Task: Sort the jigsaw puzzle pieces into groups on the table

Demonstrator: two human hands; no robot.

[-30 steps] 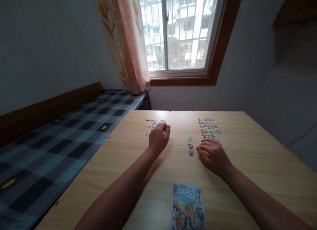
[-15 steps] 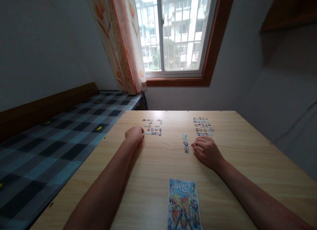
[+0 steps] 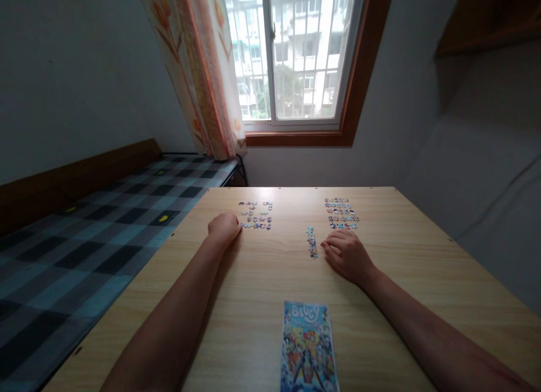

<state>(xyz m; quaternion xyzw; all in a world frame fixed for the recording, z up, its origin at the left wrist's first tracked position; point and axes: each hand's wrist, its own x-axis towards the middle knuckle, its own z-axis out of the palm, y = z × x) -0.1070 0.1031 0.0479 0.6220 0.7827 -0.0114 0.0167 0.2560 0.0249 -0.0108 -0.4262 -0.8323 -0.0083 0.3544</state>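
Observation:
My left hand [image 3: 223, 227] rests on the wooden table [image 3: 262, 279] with its fingers curled, touching the left edge of a small group of loose puzzle pieces [image 3: 256, 215]. My right hand [image 3: 345, 254] lies flat on the table with fingers stretched toward a short joined strip of pieces [image 3: 311, 241], just right of it. A second, denser group of loose pieces [image 3: 340, 213] sits beyond the right hand. A colourful picture card [image 3: 308, 347] lies near the front edge between my forearms.
A bed with a dark checked cover [image 3: 93, 234] runs along the table's left side. A window [image 3: 296, 54] with a patterned curtain [image 3: 198, 71] is behind the table. Grey walls stand at the back and right.
My left hand has drawn back from over the left group of pieces to its left edge and curled up. The right hand has stayed by the strip.

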